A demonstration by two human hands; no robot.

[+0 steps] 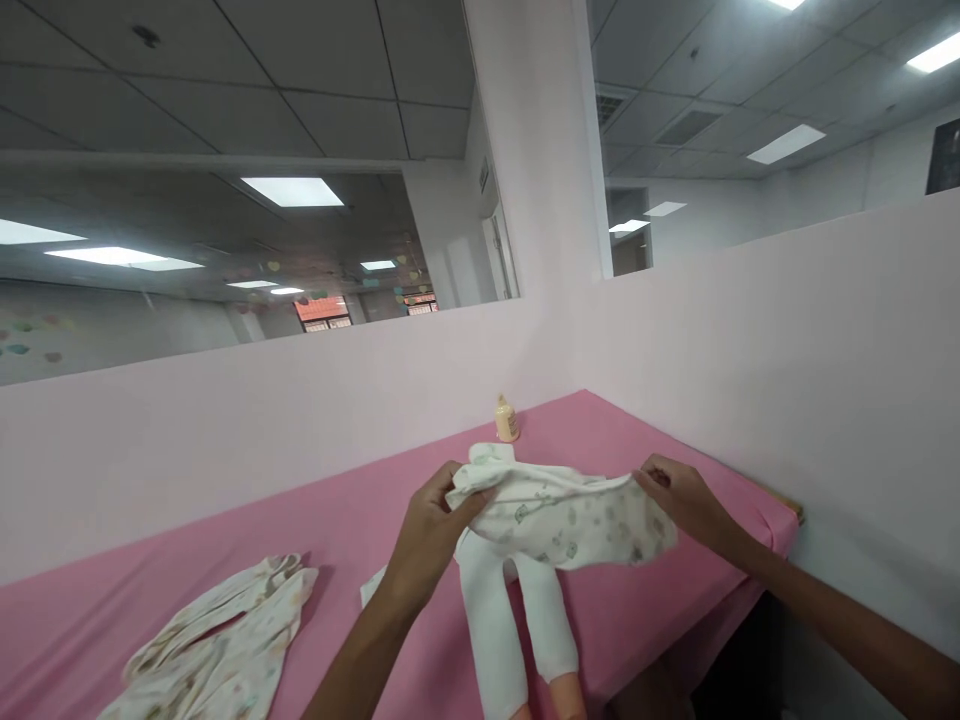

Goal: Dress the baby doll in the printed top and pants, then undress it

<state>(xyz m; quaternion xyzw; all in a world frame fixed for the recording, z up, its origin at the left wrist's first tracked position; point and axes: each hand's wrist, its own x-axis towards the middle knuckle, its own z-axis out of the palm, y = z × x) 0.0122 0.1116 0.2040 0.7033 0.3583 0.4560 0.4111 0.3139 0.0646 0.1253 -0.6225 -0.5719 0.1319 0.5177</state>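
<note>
A small white baby garment [559, 520] with a pale printed pattern is stretched between my two hands, above the pink-covered table. My left hand [439, 510] pinches its left end, thumb on top. At the other end, the fingers of my right hand [675, 490] grip the edge, and the cloth hangs down in between. Under the garment lies a doll [564, 695] in white trousers [491, 625], its legs pointing toward me. The cloth and my left hand hide most of its upper body.
Another patterned baby garment [232, 640] lies crumpled at the left on the pink cloth [360, 500]. A small cream-coloured bottle [507, 422] stands at the back, near the corner. Pale walls [750, 350] with windows or mirrors above border the table behind and to the right.
</note>
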